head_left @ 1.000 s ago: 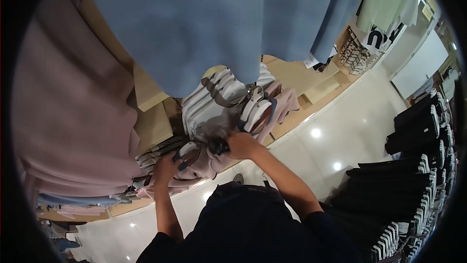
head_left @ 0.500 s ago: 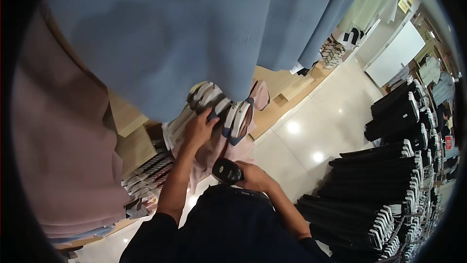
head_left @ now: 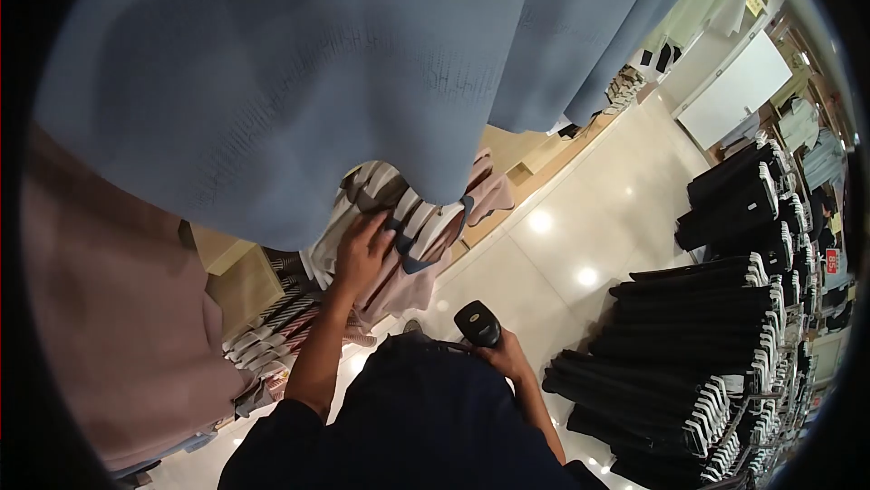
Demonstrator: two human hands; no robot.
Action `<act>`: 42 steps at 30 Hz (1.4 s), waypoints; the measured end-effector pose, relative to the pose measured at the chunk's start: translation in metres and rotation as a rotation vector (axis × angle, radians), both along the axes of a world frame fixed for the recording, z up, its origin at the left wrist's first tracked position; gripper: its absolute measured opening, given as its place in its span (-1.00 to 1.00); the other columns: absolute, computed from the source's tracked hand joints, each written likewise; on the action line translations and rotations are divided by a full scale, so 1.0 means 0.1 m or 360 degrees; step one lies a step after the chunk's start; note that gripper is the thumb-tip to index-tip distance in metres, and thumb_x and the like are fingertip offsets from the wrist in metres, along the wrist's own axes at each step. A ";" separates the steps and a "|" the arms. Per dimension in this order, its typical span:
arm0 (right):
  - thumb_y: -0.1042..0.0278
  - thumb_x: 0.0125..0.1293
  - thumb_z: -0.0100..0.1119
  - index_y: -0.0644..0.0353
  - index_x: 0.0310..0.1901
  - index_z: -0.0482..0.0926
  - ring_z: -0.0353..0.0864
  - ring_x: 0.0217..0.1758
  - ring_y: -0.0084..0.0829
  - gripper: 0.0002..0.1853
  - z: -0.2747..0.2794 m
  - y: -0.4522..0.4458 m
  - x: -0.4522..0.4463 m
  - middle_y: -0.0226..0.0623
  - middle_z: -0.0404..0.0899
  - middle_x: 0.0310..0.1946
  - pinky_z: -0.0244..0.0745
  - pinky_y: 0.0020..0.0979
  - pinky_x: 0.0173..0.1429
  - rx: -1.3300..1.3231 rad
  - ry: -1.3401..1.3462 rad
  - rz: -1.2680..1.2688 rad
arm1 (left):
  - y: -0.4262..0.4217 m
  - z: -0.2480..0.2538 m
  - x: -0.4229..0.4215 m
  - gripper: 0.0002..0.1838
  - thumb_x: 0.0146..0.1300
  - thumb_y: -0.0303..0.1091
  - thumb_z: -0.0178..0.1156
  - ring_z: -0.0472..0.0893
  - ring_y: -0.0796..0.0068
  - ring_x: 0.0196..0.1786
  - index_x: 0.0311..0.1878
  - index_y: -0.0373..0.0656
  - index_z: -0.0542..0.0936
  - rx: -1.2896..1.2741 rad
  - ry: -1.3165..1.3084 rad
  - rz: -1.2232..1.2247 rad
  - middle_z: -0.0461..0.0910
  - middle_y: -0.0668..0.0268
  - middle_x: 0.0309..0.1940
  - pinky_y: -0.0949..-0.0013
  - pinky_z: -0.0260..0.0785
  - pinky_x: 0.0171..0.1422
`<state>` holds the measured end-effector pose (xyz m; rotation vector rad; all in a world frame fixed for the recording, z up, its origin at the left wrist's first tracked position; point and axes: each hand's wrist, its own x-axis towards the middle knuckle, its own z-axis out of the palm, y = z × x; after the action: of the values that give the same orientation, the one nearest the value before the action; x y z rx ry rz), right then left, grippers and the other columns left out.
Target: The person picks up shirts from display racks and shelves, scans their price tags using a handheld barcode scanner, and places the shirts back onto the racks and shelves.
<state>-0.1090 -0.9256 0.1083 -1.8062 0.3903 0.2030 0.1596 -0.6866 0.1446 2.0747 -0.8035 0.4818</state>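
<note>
My right hand (head_left: 507, 356) is wrapped round a black handheld scanner (head_left: 478, 323), low beside my body. Higher up and to the left, my left hand (head_left: 364, 252) presses its fingers among the hanging garments; what it grips there is too small to make out. Around its fingertips are white and grey garments (head_left: 343, 220) and pink ones with dark collars (head_left: 421, 283). Large blue garments (head_left: 362, 64) hang above and partly cover this rack.
Pink garments (head_left: 118, 309) hang at the left, above striped ones (head_left: 272, 327). Wooden shelving (head_left: 521, 159) runs behind the clothes. Black trousers (head_left: 671, 336) on white hangers fill a rack at the right. A white panel (head_left: 736, 91) stands beyond the tiled floor (head_left: 544, 259).
My right hand has drawn back from the clothes with the scanner and moved right. My left hand has moved up and right to the collared garments. The view has shifted.
</note>
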 end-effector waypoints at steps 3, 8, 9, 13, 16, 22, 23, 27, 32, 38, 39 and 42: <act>0.54 0.11 0.38 0.33 0.09 0.56 0.67 0.01 -0.38 -0.54 0.02 0.03 0.07 -0.15 0.72 -0.07 0.53 -0.32 0.18 0.0026 -0.0012 0.0016 | 0.02 0.35 -0.01 -0.59 0.33 -0.37 0.26 0.58 -0.05 0.05 0.23 -0.17 0.54 0.0004 0.0021 0.0223 0.57 0.03 0.02 0.08 0.43 0.13; 0.53 0.15 0.37 0.34 0.11 0.54 0.66 0.03 -0.40 -0.54 -0.11 0.07 0.11 -0.15 0.71 -0.05 0.52 -0.33 0.19 0.0131 -0.0091 0.0020 | -0.03 0.30 0.17 -0.55 0.27 -0.45 0.25 0.54 -0.07 0.11 0.23 -0.13 0.49 0.0381 0.0019 0.0334 0.55 0.06 0.01 0.06 0.41 0.21; 0.52 0.15 0.37 0.34 0.12 0.54 0.66 0.04 -0.39 -0.53 -0.12 0.07 0.10 -0.14 0.71 -0.04 0.52 -0.33 0.20 0.0109 -0.0086 0.0021 | -0.09 0.31 0.13 -0.51 0.26 -0.43 0.24 0.52 -0.10 0.14 0.28 -0.13 0.46 0.0331 0.0085 0.0443 0.53 0.04 0.03 0.02 0.39 0.24; 0.48 0.17 0.38 0.32 0.17 0.53 0.66 0.09 -0.32 -0.50 -0.02 0.12 0.02 -0.09 0.70 -0.01 0.51 -0.32 0.24 0.0045 -0.0079 -0.0042 | -0.01 -0.01 0.27 -0.47 0.26 -0.36 0.26 0.49 -0.11 0.24 0.31 -0.14 0.45 0.0411 0.0097 0.0461 0.49 -0.04 0.21 -0.02 0.33 0.28; 0.47 0.18 0.37 0.30 0.20 0.51 0.66 0.13 -0.24 -0.48 0.03 0.11 -0.09 -0.05 0.69 0.02 0.50 -0.31 0.25 -0.0029 -0.0045 -0.0075 | 0.00 0.04 0.37 -0.51 0.31 -0.33 0.22 0.58 -0.16 0.12 0.28 -0.26 0.47 0.0712 0.0312 0.0376 0.59 -0.14 0.07 -0.05 0.39 0.20; 0.43 0.16 0.31 0.27 0.25 0.45 0.63 0.14 0.00 -0.43 0.00 0.16 -0.41 0.10 0.64 0.03 0.50 -0.19 0.24 -0.0123 -0.0087 -0.0239 | -0.02 -0.12 0.63 -0.51 0.42 -0.23 0.21 0.52 -0.16 0.26 0.25 -0.40 0.47 0.0264 0.0161 0.0103 0.55 -0.19 0.17 0.11 0.36 0.33; 0.42 0.16 0.31 0.27 0.24 0.45 0.63 0.14 0.02 -0.43 0.12 0.15 -0.49 0.11 0.64 0.03 0.50 -0.19 0.24 -0.0133 -0.0025 -0.0254 | -0.02 -0.08 0.67 -0.50 0.42 -0.24 0.22 0.51 -0.14 0.29 0.27 -0.41 0.46 0.0359 0.0180 0.0040 0.52 -0.20 0.21 0.13 0.34 0.35; 0.37 0.18 0.29 0.27 0.22 0.46 0.63 0.10 0.04 -0.46 -0.04 0.24 -0.69 0.10 0.65 -0.01 0.50 -0.17 0.20 -0.0177 -0.0002 -0.0241 | -0.04 -0.37 1.14 -0.58 0.44 -0.46 0.09 0.51 0.06 0.31 0.31 -0.42 0.43 0.0189 0.0829 -0.0354 0.48 -0.09 0.30 0.23 0.30 0.39; 0.31 0.13 0.32 0.28 0.16 0.50 0.65 -0.02 0.08 -0.47 -0.28 0.30 -0.94 0.09 0.66 -0.11 0.51 -0.12 0.12 -0.0182 -0.0155 -0.0305 | 0.38 -0.98 0.96 -0.57 0.41 -0.51 0.05 0.54 0.18 0.23 0.31 -0.40 0.44 0.0599 0.0768 -0.0193 0.53 -0.06 0.24 0.26 0.31 0.34; 0.37 0.15 0.35 0.23 0.30 0.43 0.64 0.13 0.00 -0.37 -0.20 0.20 -1.29 0.05 0.64 0.05 0.50 -0.16 0.22 -0.0165 0.0059 -0.0191 | 1.34 -2.16 -0.43 -0.53 0.38 -0.38 0.13 0.56 0.17 0.21 0.28 -0.44 0.45 0.0947 0.1622 0.0353 0.55 -0.09 0.19 0.24 0.33 0.32; 0.37 0.15 0.35 0.23 0.29 0.43 0.63 0.13 0.00 -0.37 -0.21 0.18 -1.36 0.05 0.64 0.05 0.50 -0.16 0.22 -0.0174 0.0049 -0.0165 | 1.42 -2.25 -0.72 -0.52 0.38 -0.36 0.15 0.56 0.17 0.20 0.28 -0.45 0.45 0.0969 0.1779 0.0407 0.56 -0.09 0.18 0.24 0.33 0.32; 0.36 0.15 0.36 0.23 0.30 0.43 0.63 0.13 0.00 -0.36 -0.25 0.13 -1.63 0.04 0.64 0.05 0.50 -0.16 0.23 -0.0171 -0.0015 -0.0079 | 1.44 -2.36 -1.56 -0.49 0.36 -0.30 0.19 0.57 0.16 0.19 0.26 -0.47 0.46 0.0968 0.2131 0.0508 0.57 -0.11 0.16 0.23 0.33 0.30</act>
<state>-0.2716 -0.9128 0.0834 -1.9000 0.4462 0.1409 0.0036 -0.5422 -0.0912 2.4115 0.2398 -1.0662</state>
